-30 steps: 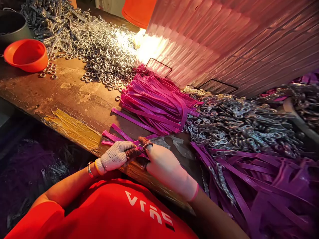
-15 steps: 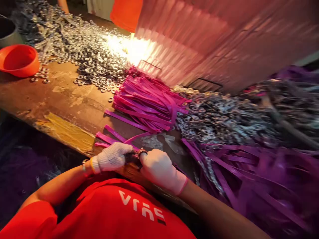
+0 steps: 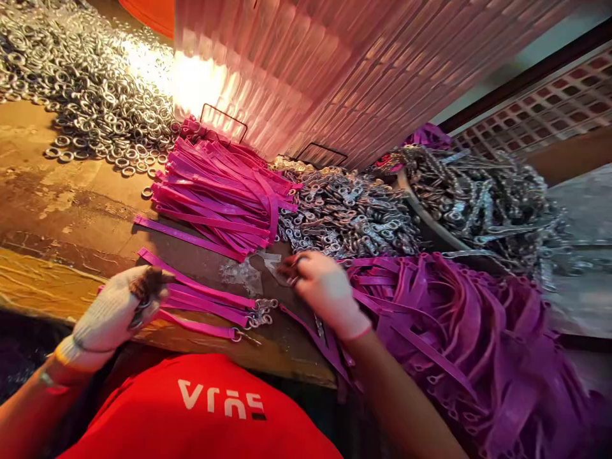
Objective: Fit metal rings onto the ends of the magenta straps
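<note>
My left hand (image 3: 115, 315), in a white knit glove with dark fingertips, is curled over the left ends of several pink straps (image 3: 205, 298). What lies inside its fingers is hidden. Metal rings and clasps (image 3: 262, 311) join the straps' right ends. My right hand (image 3: 327, 293), gloved alike, hovers above the table between the straps and a heap of silvery metal clasps (image 3: 354, 210). Its dark fingertips are bent together and slightly blurred, so anything in them cannot be made out. A larger bundle of pink straps (image 3: 215, 191) lies beyond both hands.
Loose metal rings (image 3: 109, 108) are heaped at the back left. Corrugated clear sheeting (image 3: 306, 76) stands behind the bundle, with thin black wire frames (image 3: 224, 115). Purple straps (image 3: 459, 338) drape at the right, below a container heaped with metal clasps (image 3: 478, 191). The wooden table (image 3: 57, 217) has a worn edge.
My hands were together at the table's edge and are now wide apart, left to the left, right to the right. The view has swung right, showing more straps and clasps.
</note>
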{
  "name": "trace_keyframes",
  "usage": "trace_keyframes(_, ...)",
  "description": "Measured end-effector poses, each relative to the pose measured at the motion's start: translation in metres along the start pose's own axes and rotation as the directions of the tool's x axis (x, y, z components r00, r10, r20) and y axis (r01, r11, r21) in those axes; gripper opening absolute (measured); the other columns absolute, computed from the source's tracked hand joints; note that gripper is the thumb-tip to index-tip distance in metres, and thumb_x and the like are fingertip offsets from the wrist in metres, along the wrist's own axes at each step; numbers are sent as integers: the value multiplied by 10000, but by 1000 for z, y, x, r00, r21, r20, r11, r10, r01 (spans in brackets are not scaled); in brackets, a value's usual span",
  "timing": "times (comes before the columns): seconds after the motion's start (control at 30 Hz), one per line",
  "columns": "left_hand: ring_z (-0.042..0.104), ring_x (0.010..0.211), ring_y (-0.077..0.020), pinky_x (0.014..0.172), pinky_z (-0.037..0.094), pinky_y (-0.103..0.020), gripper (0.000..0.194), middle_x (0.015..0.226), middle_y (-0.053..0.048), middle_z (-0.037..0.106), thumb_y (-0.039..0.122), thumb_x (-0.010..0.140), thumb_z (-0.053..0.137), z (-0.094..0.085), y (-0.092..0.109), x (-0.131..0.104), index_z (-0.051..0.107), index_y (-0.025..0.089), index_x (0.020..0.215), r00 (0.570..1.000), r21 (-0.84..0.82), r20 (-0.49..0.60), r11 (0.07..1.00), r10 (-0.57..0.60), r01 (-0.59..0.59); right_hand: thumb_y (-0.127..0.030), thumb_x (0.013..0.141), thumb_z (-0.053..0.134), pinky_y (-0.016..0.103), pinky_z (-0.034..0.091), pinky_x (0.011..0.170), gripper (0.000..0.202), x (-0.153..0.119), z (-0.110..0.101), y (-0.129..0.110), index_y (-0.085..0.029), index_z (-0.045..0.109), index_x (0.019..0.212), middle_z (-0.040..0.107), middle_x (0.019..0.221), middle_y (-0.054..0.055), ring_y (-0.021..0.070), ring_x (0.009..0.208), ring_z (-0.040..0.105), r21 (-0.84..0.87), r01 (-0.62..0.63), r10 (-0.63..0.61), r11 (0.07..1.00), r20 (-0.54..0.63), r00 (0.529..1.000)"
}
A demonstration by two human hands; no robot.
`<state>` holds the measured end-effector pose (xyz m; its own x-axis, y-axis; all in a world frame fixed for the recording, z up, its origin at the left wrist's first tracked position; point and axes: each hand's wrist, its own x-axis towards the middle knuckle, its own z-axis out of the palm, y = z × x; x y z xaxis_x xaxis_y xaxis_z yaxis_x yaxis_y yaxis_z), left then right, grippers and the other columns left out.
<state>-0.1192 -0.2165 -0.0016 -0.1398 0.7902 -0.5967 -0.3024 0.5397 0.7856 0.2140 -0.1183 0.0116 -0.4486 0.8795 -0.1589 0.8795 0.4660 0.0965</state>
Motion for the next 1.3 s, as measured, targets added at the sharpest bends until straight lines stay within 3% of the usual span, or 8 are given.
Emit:
trace_keyframes(0.1,482,444,-68,331,278,-126,328,802,-103,680,401,897,581,28,-11,17,675,99,985,944,-378,261,879,-200,291,-146,853,517,338,394,718,237,29,-2,46,-104,729,952,690,1003,186,281,945,604,-242,-133,151,961,58,987)
trace_keyframes(0.2,597,568,-120,334,295,-129,248,892,-132,671,284,871,603,43,-18,30,662,81,1002,841,-432,486,770,-239,469,-67,822,489,327,386,647,260,39,6,63,-83,728,921,694,933,200,270,844,635,-347,-112,179,931,169,969)
trace_keyframes(0.47,422,422,-25,334,220,-116,329,756,-22,613,260,781,748,53,-36,14,584,127,1033,880,-394,474,884,-39,252,-43,868,420,314,296,526,323,5,8,58,-115,715,759,637,717,170,236,635,612,-442,-38,89,896,95,991)
trace_keyframes(0.63,439,388,-31,315,242,-127,307,710,-27,625,396,806,714,49,-45,10,571,127,851,888,-338,457,914,-48,223,-88,808,508,334,329,549,214,0,-8,70,-181,641,668,655,790,174,236,682,611,-303,-152,90,941,-207,974)
trace_keyframes(0.73,523,421,-75,319,306,-141,263,668,-12,607,354,792,689,47,-44,8,610,132,908,873,-351,472,882,-123,314,-110,772,519,348,463,668,202,-2,-10,46,-184,676,876,707,912,160,250,791,658,184,-146,189,972,-243,951)
trace_keyframes(0.83,473,393,-57,303,265,-135,235,629,14,560,306,791,663,45,-39,2,631,128,941,859,-355,489,865,-152,355,-100,782,445,366,531,822,445,-8,-5,-10,-170,629,1182,734,1036,104,227,931,689,621,63,49,782,-162,986)
trace_keyframes(1.03,316,336,-24,299,180,-146,223,575,68,466,356,818,669,44,-38,-3,615,162,915,845,-331,524,888,-108,319,-249,891,531,381,535,879,406,-9,-2,-106,-203,591,1290,719,1103,103,214,975,678,789,226,13,571,-284,959)
trace_keyframes(1.3,328,356,-39,335,221,-169,404,514,72,427,507,760,728,48,-40,7,518,164,717,848,-262,523,931,-84,254,-215,819,547,324,533,832,435,17,-9,-125,-152,621,1243,724,1056,72,190,926,669,927,121,-79,356,-99,992)
